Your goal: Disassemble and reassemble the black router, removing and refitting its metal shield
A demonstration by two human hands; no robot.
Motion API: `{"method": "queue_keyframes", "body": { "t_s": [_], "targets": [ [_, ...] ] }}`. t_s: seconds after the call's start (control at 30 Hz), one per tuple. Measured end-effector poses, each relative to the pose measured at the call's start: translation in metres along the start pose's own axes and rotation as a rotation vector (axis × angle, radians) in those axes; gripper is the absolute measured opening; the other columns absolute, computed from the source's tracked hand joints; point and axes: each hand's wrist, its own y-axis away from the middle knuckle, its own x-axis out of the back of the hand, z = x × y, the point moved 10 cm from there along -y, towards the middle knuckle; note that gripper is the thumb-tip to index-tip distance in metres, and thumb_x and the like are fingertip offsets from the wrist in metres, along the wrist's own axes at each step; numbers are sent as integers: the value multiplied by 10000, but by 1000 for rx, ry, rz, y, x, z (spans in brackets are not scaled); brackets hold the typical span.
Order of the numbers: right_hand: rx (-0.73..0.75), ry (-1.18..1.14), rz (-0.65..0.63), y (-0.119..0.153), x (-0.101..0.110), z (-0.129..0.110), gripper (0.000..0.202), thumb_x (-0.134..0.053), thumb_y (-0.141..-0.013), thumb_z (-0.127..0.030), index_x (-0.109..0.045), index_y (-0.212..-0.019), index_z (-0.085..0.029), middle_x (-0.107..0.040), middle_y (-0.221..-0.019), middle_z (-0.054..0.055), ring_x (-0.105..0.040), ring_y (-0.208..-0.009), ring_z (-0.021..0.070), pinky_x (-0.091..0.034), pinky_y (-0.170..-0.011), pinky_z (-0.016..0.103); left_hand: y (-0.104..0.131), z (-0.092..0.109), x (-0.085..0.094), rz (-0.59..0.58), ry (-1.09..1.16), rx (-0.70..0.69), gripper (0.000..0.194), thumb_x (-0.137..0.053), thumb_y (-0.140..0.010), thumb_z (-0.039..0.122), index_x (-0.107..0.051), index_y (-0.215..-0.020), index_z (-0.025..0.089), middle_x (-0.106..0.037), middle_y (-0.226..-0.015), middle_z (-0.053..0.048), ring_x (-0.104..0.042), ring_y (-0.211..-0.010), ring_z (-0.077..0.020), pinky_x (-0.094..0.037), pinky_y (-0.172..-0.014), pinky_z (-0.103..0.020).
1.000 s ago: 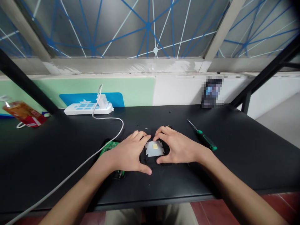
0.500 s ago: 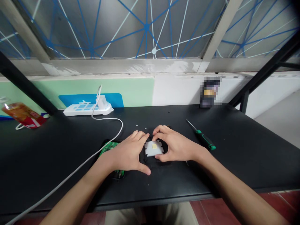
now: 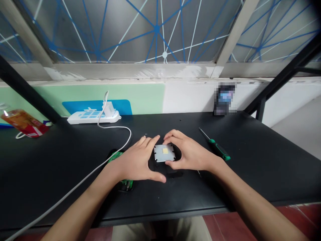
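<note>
1. Metal plate [image 3: 157,158]: lying between both hands near the middle of the desk [image 3: 263,160], carrying a small pale-yellow pad [image 3: 165,151] and showing dark notches along its edges.
2. Right hand [image 3: 189,150]: pinching the plate, pressing with the thumb at its near edge and with fingertips at its far edge.
3. Left hand [image 3: 136,160]: opening wide beside the plate, spreading thumb from fingers, leaving a gap before the plate's left edge; touching the black part beneath or not, cannot tell.
4. Black part [image 3: 160,167]: showing dimly under and around the plate, blending into the dark desktop.
5. Green circuit board [image 3: 127,184]: sitting in a black shell, hiding partly under the left hand and wrist.
6. Screwdriver [image 3: 220,150] with green-and-black handle: resting beyond the right forearm, pointing its shaft away toward the wall.
7. Tiny light piece [image 3: 146,134]: lying beyond the left fingertips.
8. White power strip [image 3: 94,117]: standing along the wall, holding a white charger [image 3: 108,109].
9. White cable [image 3: 75,188]: trailing from the charger past the left forearm.
</note>
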Motion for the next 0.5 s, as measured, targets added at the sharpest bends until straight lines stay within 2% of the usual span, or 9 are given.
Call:
{"method": "queue_keyframes", "body": {
  "t_s": [0.07,0.2,0.5],
  "targets": [
    [4,12,19,0,2,0,458,-774,-715,-343,-609,-1117,-197,-574,-1248,107,-574,-1166,275,-511,-999,439,-1,4,10,59,-9,-15,1094,-721,-759,690,-229,-1563,134,-346,-1589,-223,-305,-1461,-453,-347,-1129,-602],
    [29,15,54,0,5,-2,480,-769,-730,-344,-604,-1154,-192,-566,-1258,115,-575,-1179,270,-505,-1023,435,-1,18,22,148,-19,-128,794,-732,-834,522,-391,-1457,169,-537,-1381,-149,-488,-1295,-350,-406,-1096,-536],
    [41,29,92,0,8,-4,476,-756,-756,-344,-595,-1176,-188,-578,-1232,121,-601,-1123,268,-535,-979,442,1,20,33,286,-36,-179,460,-685,-910,407,-517,-1298,225,-576,-1240,-75,-512,-1140,-290,-453,-998,-466]
  ]
}}
